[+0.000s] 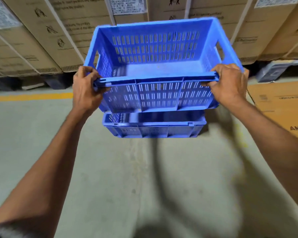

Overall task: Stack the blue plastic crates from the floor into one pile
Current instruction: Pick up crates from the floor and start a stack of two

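The left hand (86, 90) and the right hand (228, 85) each curl tight around the near rim of an empty blue plastic crate with slotted walls (155, 66), holding it up in the air above a second blue plastic crate (153, 128) that sits on the grey concrete floor (110, 169); tall brown cardboard boxes (41, 40) stand close behind both crates. A flat brown cardboard sheet (282, 107) lies on the floor just to the right, and a yellow painted line (31, 97) runs along the floor on the left.
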The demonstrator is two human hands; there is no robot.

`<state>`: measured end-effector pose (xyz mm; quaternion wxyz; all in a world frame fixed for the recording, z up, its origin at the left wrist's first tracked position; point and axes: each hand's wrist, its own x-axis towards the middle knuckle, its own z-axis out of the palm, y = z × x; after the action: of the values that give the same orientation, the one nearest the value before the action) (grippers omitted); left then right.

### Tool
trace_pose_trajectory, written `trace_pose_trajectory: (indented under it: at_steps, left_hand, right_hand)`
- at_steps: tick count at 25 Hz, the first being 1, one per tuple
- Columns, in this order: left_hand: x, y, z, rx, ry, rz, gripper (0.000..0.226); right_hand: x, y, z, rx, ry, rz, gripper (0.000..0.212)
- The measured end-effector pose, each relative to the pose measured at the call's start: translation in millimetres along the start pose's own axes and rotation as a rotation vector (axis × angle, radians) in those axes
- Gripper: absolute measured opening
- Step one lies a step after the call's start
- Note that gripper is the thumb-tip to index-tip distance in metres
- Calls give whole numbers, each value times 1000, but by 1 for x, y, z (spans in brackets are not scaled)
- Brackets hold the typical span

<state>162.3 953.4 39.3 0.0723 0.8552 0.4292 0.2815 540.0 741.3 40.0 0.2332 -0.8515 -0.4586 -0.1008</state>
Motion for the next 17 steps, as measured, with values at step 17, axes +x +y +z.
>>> trace_pose_trajectory:
  at_steps: [17]
  left_hand:
    - [-31,-14,20,420,-80,180,44]
  right_hand:
    - [-54,-18,38,48,-21,27,32]
